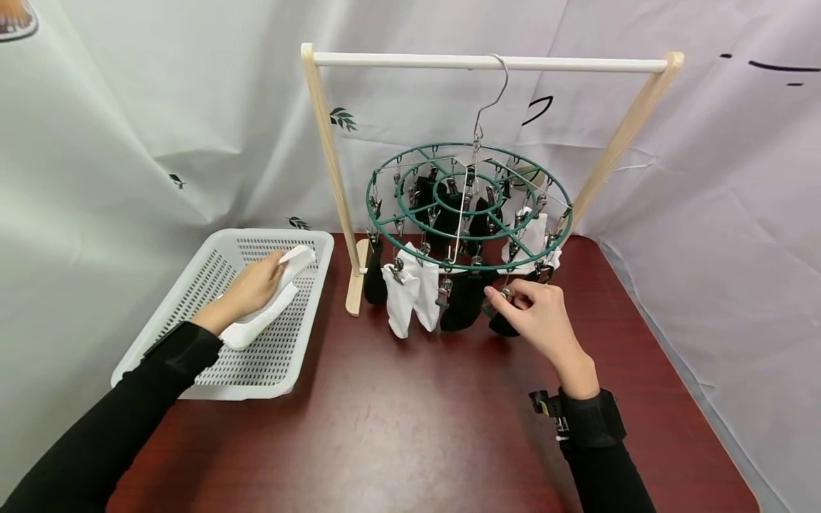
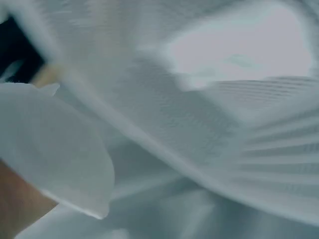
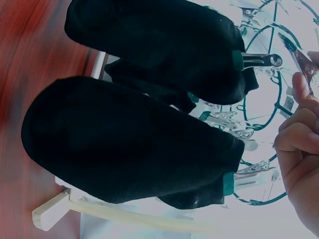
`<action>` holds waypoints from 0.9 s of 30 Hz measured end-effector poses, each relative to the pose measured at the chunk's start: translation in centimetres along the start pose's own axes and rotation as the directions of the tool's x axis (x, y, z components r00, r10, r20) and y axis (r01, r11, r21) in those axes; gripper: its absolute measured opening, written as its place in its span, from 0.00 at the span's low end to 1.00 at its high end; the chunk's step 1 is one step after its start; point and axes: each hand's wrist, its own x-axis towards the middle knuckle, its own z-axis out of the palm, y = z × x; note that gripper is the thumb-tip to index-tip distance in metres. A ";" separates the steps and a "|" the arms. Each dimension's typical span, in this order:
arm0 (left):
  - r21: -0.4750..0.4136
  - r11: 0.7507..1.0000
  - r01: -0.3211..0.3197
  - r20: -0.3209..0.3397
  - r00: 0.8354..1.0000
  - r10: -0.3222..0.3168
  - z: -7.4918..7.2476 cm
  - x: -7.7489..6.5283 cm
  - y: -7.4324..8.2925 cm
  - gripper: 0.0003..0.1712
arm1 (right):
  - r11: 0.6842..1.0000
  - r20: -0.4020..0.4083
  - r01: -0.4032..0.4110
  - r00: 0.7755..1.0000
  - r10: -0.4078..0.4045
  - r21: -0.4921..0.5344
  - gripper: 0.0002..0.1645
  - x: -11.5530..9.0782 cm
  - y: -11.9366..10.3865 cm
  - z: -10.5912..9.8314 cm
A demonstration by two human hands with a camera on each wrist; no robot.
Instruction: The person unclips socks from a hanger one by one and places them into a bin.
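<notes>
Over the basket, my left hand [image 1: 251, 286] grips a white sock [image 1: 296, 262]; the sock also fills the lower left of the left wrist view, blurred. More white fabric [image 2: 244, 45] lies inside the white basket [image 1: 323, 285]. My right hand [image 1: 544, 317] pinches a metal clip [image 3: 300, 62] on the front right edge of the green round hanger [image 1: 410, 254]. Beside those fingers, black socks [image 3: 129, 139] hang from other clips. A pair of white socks [image 1: 403, 296] hangs at the front left of the hanger.
The hanger hooks onto a white rod [image 1: 410, 61] between wooden posts [image 1: 333, 157]. Further black and white socks hang toward its back. Everything stands on a dark red table [image 1: 385, 420], with a pale curtain [image 1: 212, 114] behind.
</notes>
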 end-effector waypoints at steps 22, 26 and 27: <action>0.171 0.943 0.287 0.450 0.828 -0.334 5.3 1.2 -5.2 0.30 | 1.000 0.040 -0.006 0.999 0.005 0.010 0.26 -0.2 0.9 -0.3; 0.165 0.949 0.270 0.476 0.821 -0.316 5.5 1.2 -5.5 0.31 | 1.000 0.039 -0.002 0.999 0.002 0.013 0.27 -0.2 1.0 -0.4; 0.162 0.950 0.266 0.477 0.822 -0.311 5.6 1.2 -5.5 0.31 | 1.000 0.038 -0.002 0.999 0.002 0.015 0.27 -0.1 1.1 -0.4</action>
